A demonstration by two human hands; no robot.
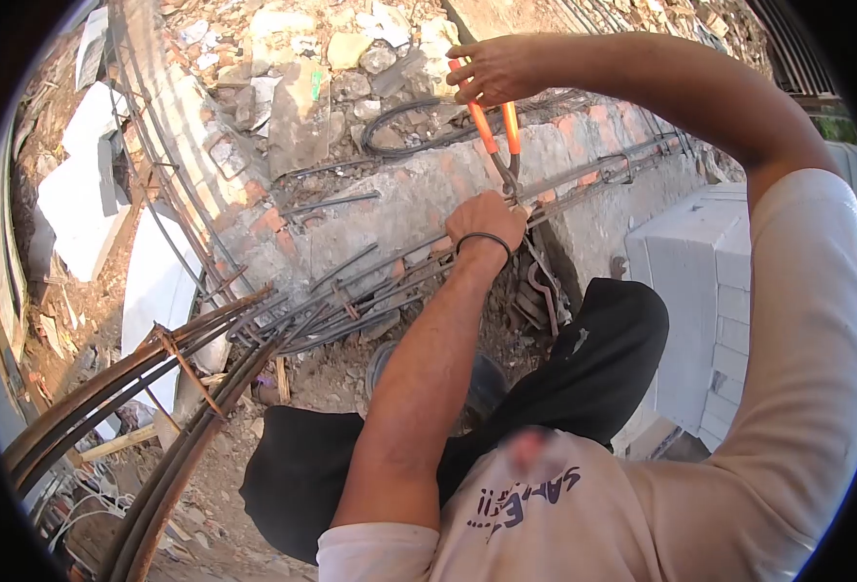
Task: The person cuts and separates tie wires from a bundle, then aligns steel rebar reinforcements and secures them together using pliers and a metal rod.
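Orange-handled pincers (484, 128) stand nearly upright over a bundle of steel bars (399, 260). My right hand (492, 70) is closed round the upper ends of their handles. Down by the metal jaws, my left hand (487, 221), with a black band at the wrist, makes a fist against the bars. What its fingers hold is hidden beneath the hand. The jaws meet the bars just beyond my left hand, and their tips are too small to make out. Thin steel ties cross the bundle to the left.
A low concrete and brick ledge (419, 194) runs behind the bars. Rusty bars (186, 427) curve to the lower left. White blocks (691, 281) are stacked at the right. Coiled black wire (375, 136) lies among rubble, and a dark bucket (487, 383) stands between my knees.
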